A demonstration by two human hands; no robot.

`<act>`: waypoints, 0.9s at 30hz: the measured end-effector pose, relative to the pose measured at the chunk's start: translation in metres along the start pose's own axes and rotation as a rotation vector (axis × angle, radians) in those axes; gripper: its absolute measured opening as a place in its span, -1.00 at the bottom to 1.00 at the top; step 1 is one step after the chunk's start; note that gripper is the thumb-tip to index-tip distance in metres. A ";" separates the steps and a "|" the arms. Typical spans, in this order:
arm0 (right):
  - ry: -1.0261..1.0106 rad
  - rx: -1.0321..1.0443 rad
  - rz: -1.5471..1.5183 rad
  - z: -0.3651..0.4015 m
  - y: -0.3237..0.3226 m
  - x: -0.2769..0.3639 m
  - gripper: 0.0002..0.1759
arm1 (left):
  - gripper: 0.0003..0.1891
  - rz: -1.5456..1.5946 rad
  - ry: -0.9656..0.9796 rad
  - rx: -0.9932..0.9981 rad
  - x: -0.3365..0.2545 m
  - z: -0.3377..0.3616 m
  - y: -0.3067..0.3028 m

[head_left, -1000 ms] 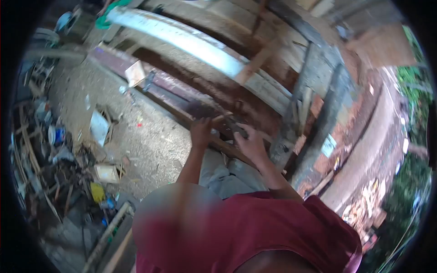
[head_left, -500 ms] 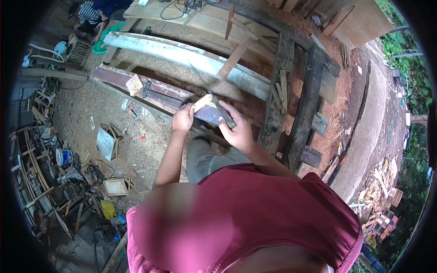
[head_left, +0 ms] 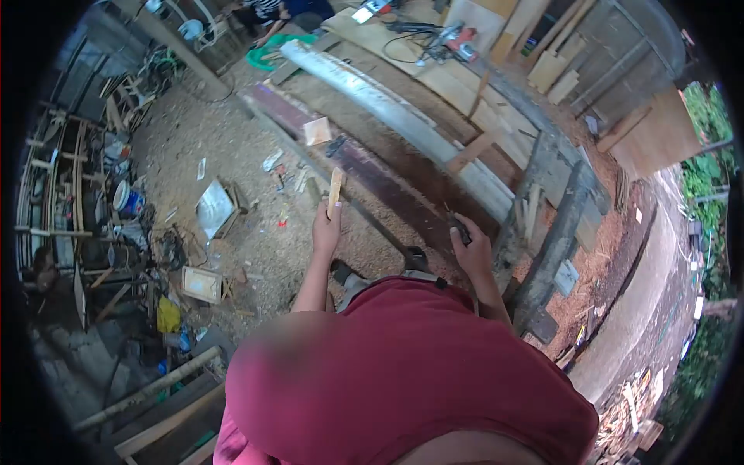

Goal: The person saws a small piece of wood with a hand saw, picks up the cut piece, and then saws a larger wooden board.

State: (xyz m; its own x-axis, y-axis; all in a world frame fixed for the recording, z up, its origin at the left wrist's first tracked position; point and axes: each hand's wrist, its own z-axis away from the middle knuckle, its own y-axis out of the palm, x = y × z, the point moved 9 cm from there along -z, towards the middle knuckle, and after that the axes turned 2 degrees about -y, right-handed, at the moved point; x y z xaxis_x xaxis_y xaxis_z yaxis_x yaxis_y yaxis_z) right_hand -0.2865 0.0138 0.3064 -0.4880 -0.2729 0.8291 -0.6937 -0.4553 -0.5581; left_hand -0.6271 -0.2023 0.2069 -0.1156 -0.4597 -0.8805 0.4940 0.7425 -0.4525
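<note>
My left hand (head_left: 326, 230) is closed around a short, pale strip of wood (head_left: 336, 186), which points up and away from me. My right hand (head_left: 473, 246) grips a dark-handled tool (head_left: 460, 228) with a thin tip; its exact kind I cannot tell. The two hands are well apart, on either side of my body. Beyond them runs a long maroon plank (head_left: 372, 170). On it lie a pale square block of wood (head_left: 317, 131) and a small dark object (head_left: 335, 146).
A long white-painted beam (head_left: 372, 89) lies past the plank. Heavy dark timbers (head_left: 564, 229) stand at my right. A red power tool (head_left: 463, 45) rests on boards at the back. Another person (head_left: 267, 12) is at the top edge, by a green hose-like bundle (head_left: 271, 53).
My hands, which were together over the plank with tool and wood meeting, have separated: left with the wood strip, right with the tool. My view has turned and my body is more upright.
</note>
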 end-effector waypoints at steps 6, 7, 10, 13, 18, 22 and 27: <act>0.008 -0.002 0.004 0.009 0.088 0.025 -0.54 | -0.61 0.047 -0.113 0.004 0.085 -0.017 -0.096; -0.038 0.006 -0.010 0.007 0.106 0.022 -0.55 | -0.63 0.111 -0.177 -0.015 0.092 -0.010 -0.112; -0.127 0.015 -0.013 0.001 0.144 0.045 -0.53 | -0.70 0.218 -0.302 -0.057 0.106 0.008 -0.157; -0.005 0.155 -0.035 0.000 0.174 0.069 -0.51 | -0.74 0.216 -0.301 -0.041 0.113 0.024 -0.192; -0.001 0.297 -0.156 -0.002 0.228 0.089 -0.46 | -0.77 0.231 -0.128 -0.105 0.143 0.022 -0.235; -0.167 0.366 -0.106 0.000 0.258 0.113 -0.43 | -0.68 0.113 -0.012 -0.234 0.129 0.022 -0.259; -0.207 0.456 0.052 0.006 0.274 0.127 -0.38 | -0.66 0.223 0.059 -0.265 0.138 0.010 -0.261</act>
State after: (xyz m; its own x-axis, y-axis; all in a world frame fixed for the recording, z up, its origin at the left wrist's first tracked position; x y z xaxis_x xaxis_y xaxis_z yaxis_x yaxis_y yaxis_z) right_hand -0.5349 -0.1509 0.2590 -0.3681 -0.4463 0.8157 -0.3471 -0.7479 -0.5658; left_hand -0.7635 -0.4648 0.2051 -0.0836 -0.2482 -0.9651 0.2728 0.9258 -0.2617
